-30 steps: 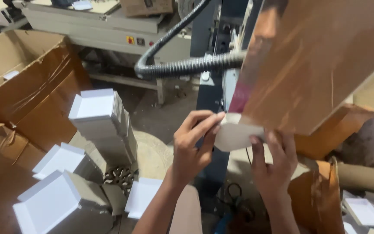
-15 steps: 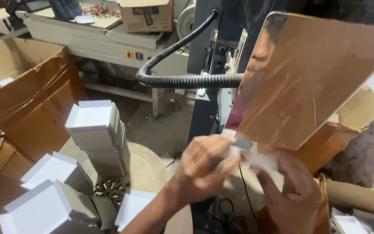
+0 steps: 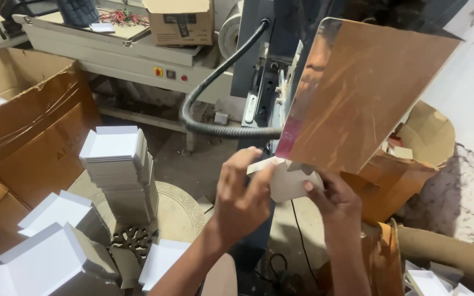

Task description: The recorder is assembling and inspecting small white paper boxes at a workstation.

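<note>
Under the copper plate (image 3: 366, 93), 2 hands seemingly pinch white card (image 3: 287, 183).

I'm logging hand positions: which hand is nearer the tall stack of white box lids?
Left. The left hand is on the white card piece, just right of the stack; the right hand holds the card's far side.

A small brown cardboard carton (image 3: 179, 22) with open flaps sits on the long beige workbench (image 3: 111, 46). Below the bench's left end lies a big open brown box (image 3: 28, 126). In front of the bench, on the floor, stand stacks of flat white folded cartons (image 3: 119, 164), with more white stacks (image 3: 45, 252) nearer.
</note>
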